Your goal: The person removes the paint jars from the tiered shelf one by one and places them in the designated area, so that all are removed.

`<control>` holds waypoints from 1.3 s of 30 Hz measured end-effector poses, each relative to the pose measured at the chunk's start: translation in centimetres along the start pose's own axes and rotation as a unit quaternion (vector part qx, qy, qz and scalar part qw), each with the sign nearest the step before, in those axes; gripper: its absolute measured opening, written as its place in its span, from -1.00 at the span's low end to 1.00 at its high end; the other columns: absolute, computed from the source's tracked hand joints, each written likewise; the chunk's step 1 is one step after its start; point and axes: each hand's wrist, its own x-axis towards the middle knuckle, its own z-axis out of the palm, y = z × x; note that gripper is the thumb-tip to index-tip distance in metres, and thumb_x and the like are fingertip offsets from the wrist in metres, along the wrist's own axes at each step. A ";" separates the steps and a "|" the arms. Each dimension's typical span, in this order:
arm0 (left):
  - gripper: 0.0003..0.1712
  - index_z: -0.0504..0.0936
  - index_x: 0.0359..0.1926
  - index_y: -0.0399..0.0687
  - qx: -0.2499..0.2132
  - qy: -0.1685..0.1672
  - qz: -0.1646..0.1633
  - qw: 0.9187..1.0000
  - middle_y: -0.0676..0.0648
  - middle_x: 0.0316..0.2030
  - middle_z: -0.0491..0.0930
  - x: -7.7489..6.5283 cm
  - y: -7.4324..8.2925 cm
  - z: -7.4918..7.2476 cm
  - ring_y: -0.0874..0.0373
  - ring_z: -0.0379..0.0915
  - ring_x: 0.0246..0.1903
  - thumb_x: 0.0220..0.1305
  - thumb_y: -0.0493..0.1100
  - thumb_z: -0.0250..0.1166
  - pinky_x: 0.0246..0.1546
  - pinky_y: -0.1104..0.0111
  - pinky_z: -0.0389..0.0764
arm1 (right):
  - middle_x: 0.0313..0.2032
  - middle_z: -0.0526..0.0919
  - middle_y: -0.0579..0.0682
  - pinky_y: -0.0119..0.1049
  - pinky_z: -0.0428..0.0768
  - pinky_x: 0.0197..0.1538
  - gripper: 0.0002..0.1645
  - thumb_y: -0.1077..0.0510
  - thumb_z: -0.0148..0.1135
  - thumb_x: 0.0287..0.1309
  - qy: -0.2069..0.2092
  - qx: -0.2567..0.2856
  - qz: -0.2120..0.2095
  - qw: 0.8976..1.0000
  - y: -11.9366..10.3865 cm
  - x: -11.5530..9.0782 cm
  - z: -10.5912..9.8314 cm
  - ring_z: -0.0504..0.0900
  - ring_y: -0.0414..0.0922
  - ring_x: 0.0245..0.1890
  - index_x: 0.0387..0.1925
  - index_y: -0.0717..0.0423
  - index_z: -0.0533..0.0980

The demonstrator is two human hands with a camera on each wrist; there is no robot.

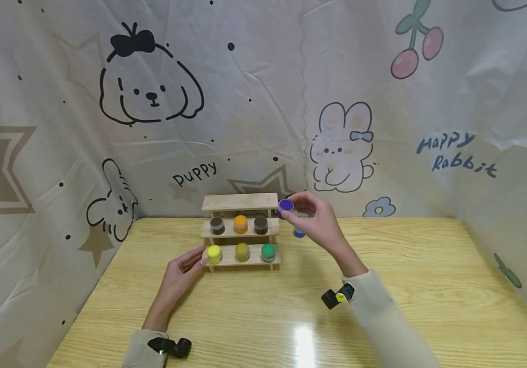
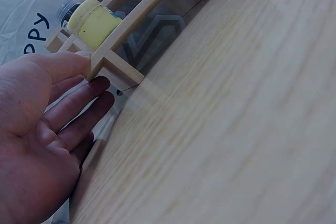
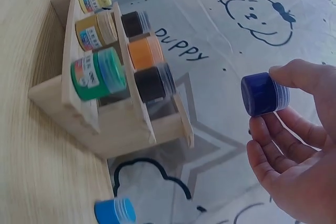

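My right hand [image 1: 316, 220] pinches a small jar of dark purple-blue paint [image 3: 258, 94] between thumb and fingers. It holds the jar in the air by the right end of a three-step wooden rack [image 1: 239, 202]. At the rack's lower left end, my left hand [image 1: 180, 276] grips the shelf, thumb on top and fingers under its edge. The bottom step bears a yellow jar [image 1: 214, 254], a mustard jar [image 1: 242, 252] and a green jar [image 1: 268, 252]. On the middle step are an orange jar [image 1: 240, 224] and two dark jars, one left [image 1: 217, 225], one right [image 1: 261, 225].
A blue paint jar [image 1: 298, 232] stands on the wooden table [image 1: 383, 306] right of the rack, partly behind my right hand in the head view. A printed cloth [image 1: 254, 102] hangs close behind the rack. The top step holds no jar.
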 end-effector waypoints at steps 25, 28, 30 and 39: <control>-0.44 0.49 0.40 -0.22 0.020 -0.001 -0.001 1.000 -0.22 0.31 0.51 0.0 0.0 0.0 -0.01 0.45 0.28 0.48 -0.10 0.30 0.07 0.65 0.48 | -0.02 0.65 0.13 -0.20 0.61 0.19 -0.58 0.17 0.47 0.24 0.073 -0.038 0.017 0.996 3.9 -3.4 -6.5 0.62 -0.03 0.00 0.06 0.27 0.57; -0.44 0.48 0.40 -0.24 0.023 0.000 0.002 1.000 -0.24 0.31 0.51 0.0 -0.1 -0.2 -0.06 0.44 0.29 0.49 -0.11 0.29 0.07 0.66 0.47 | -0.01 0.65 0.15 -0.13 0.61 0.20 -0.57 0.14 0.47 0.25 0.082 -0.051 0.031 0.995 4.7 -3.5 -6.9 0.62 -0.01 0.01 0.06 0.27 0.57; -0.45 0.48 0.40 -0.25 0.024 0.002 0.004 1.000 -0.25 0.31 0.51 0.0 -0.1 -0.2 -0.10 0.44 0.29 0.50 -0.12 0.28 0.06 0.66 0.47 | -0.01 0.66 0.17 -0.07 0.61 0.21 -0.57 0.14 0.46 0.26 0.088 -0.057 0.039 0.994 5.2 -3.6 -7.2 0.62 0.00 0.01 0.07 0.28 0.57; -0.44 0.49 0.40 -0.20 0.022 0.000 0.000 1.000 -0.20 0.33 0.50 0.1 0.0 -0.2 -0.09 0.45 0.29 0.48 -0.08 0.30 0.07 0.67 0.46 | 0.01 0.66 0.22 -0.40 0.62 0.11 -0.55 0.10 0.44 0.29 0.118 -0.073 0.095 0.986 8.4 -4.0 -8.5 0.62 -0.08 -0.02 0.07 0.31 0.57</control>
